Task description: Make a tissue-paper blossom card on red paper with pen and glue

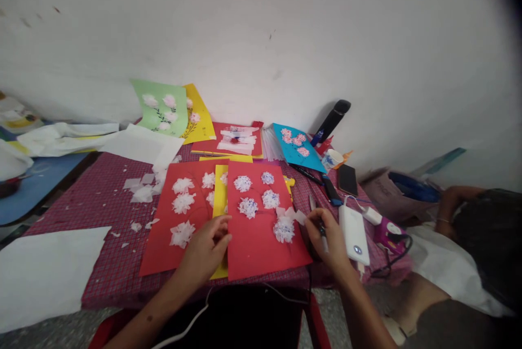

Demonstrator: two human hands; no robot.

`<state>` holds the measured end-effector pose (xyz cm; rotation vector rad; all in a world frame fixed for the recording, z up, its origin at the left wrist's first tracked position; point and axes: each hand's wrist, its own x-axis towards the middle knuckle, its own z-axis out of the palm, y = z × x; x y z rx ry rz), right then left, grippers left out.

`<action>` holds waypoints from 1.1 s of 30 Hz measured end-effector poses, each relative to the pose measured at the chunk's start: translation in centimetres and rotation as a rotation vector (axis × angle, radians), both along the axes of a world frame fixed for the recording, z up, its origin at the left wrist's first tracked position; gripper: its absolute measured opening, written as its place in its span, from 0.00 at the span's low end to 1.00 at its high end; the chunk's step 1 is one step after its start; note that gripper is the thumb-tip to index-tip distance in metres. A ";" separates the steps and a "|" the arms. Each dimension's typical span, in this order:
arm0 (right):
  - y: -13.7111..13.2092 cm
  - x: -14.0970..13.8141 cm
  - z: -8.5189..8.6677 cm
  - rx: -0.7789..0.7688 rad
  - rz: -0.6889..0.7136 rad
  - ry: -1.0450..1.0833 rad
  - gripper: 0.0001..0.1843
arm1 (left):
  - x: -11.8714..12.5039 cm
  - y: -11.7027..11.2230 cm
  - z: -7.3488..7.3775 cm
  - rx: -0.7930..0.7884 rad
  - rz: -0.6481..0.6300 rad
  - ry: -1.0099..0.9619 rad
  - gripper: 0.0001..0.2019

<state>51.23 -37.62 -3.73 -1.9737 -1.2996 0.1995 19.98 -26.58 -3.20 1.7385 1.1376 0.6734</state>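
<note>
A red card point(261, 240) with several white and blue-speckled tissue flowers lies in front of me on the checked tablecloth point(101, 202). My left hand point(206, 248) rests on its left edge, fingers curled and pressing the card down. My right hand point(326, 235) sits at the card's right edge, closed round a dark pen point(319, 222) held upright. The nearest flower point(284, 228) is just left of that hand. A second red card point(179, 218) with white flowers lies to the left, over a yellow sheet point(221, 197).
Finished cards in green point(161, 107), yellow, red and blue point(297, 145) lean at the wall. White paper sheets point(44, 267) and tissue scraps lie left. A white power bank point(354, 235), phone point(347, 179), markers, cup and black bottle point(332, 118) are right. Another person lies low right.
</note>
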 end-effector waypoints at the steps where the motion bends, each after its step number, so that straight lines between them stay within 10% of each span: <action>1: 0.3 0.1 0.1 -0.004 0.025 0.020 0.08 | -0.1 -0.1 0.0 0.049 -0.003 0.036 0.18; 5: 1.8 0.5 0.0 -0.005 0.185 0.043 0.11 | 0.1 -0.7 0.8 0.321 -0.046 0.169 0.13; 10: 3.1 1.0 -0.3 0.011 0.343 -0.049 0.06 | 3.4 -0.4 3.2 0.628 -0.430 0.358 0.12; 17: 2.4 1.4 0.5 -0.008 0.290 0.027 0.02 | 10.3 2.3 5.8 0.898 -0.687 0.577 0.10; 24: 0.5 1.5 1.8 0.101 0.134 0.186 0.05 | 13.6 3.6 4.3 0.962 -0.754 0.609 0.07; 33: 0.4 1.6 1.2 -0.043 0.280 0.066 0.04 | 14.6 4.2 3.0 1.039 -0.796 0.594 0.06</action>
